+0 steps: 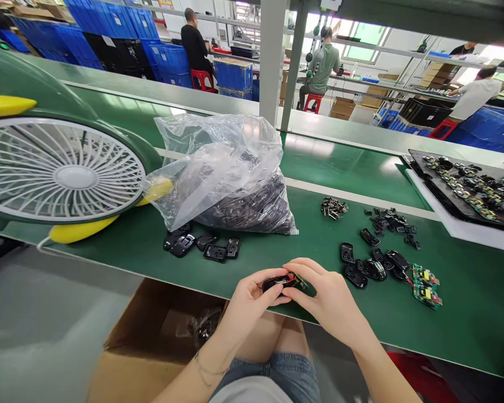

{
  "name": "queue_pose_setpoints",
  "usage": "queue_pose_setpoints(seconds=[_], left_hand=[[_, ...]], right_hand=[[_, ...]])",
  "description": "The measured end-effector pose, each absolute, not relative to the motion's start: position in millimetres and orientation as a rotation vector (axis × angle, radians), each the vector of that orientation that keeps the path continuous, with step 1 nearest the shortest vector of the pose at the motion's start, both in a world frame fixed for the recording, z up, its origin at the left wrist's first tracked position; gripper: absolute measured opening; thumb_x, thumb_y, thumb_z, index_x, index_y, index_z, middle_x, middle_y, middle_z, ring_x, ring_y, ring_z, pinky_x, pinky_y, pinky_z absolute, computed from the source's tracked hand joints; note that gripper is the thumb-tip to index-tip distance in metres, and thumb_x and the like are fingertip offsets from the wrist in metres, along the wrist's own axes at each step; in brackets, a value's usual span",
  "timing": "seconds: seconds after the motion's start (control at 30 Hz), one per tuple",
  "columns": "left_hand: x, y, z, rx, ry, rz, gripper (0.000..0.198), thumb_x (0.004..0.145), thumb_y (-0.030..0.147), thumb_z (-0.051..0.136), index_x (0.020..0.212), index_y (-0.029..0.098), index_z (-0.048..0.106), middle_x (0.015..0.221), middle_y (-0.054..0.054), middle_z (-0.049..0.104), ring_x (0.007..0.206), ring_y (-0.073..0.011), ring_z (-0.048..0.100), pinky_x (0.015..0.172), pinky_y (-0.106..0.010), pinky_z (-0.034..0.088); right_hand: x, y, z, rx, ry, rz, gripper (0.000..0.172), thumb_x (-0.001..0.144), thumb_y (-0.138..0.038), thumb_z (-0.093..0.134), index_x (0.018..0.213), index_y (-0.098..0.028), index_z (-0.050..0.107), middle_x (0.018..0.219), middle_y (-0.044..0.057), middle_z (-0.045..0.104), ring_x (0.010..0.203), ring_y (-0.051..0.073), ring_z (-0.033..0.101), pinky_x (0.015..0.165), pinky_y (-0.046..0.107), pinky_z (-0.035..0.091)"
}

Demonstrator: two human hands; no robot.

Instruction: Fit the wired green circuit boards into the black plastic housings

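Black plastic half-shell (273,282) is low centre of the frame, held just over the near edge of the green bench (273,258). Left hand (252,294) has it pinched by the left end, thumb on the near side, fingers behind. Right hand (325,288) has thumb and forefinger closed around a small circuit board (301,282) at the shell's right end; can't tell if it pinches the shell rim too. Red wire shows between the two; joints hidden by fingers.

Handling, my read: shell light, stiff, glossy, so a bit slippery. Hold by the side walls, not the open face. Board is the fragile bit: edges only, keep off components, no tugging on the wire.

Around: loose black shells (355,276) at right of centre, two green circuit boards (426,285) beside them, further right. Small black parts (392,220) and a heap of metal pieces (334,208) above those. More black shells (182,245) left of centre, at the foot of a clear plastic bag (235,184) full of dark parts. Dark tray (420,162) of populated boards at the right edge; green fan (75,177) at left.
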State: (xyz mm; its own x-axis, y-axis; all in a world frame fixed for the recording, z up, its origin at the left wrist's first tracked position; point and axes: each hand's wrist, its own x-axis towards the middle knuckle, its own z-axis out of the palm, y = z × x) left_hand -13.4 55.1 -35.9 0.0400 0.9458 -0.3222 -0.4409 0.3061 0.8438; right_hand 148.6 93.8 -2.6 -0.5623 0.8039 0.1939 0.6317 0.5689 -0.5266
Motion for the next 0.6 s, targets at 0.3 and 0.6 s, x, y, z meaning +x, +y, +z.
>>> queue_pose_setpoints(seconds=[0.3, 0.6], left_hand=[[-14.0, 55.6, -31.4, 0.599, 0.955, 1.19, 0.033, 0.061, 0.036, 0.084, 0.086, 0.017, 0.076, 0.091, -0.008, 0.073, 0.082, -0.0259, 0.071, 0.072, -0.035, 0.062], [-17.2, 43.0, -23.0, 0.584, 0.841, 1.104, 0.026, 0.066, 0.031, 0.082, 0.087, 0.016, 0.076, 0.092, -0.009, 0.074, 0.074, -0.0257, 0.073, 0.072, -0.036, 0.062]], right_hand=[[161.0, 94.0, -8.6, -1.105, -2.35, 0.79, 0.043, 0.084, -0.035, 0.065, 0.124, -0.028, 0.053, 0.12, 0.004, 0.061, 0.073, 0.013, 0.064, 0.064, 0.024, 0.052], [182.9, 113.5, -22.9, -0.85, -2.27, 1.599, 0.054, 0.079, -0.036, 0.067, 0.129, -0.023, 0.05, 0.063, -0.008, 0.05, 0.048, 0.007, 0.017, 0.042, 0.021, 0.019]])
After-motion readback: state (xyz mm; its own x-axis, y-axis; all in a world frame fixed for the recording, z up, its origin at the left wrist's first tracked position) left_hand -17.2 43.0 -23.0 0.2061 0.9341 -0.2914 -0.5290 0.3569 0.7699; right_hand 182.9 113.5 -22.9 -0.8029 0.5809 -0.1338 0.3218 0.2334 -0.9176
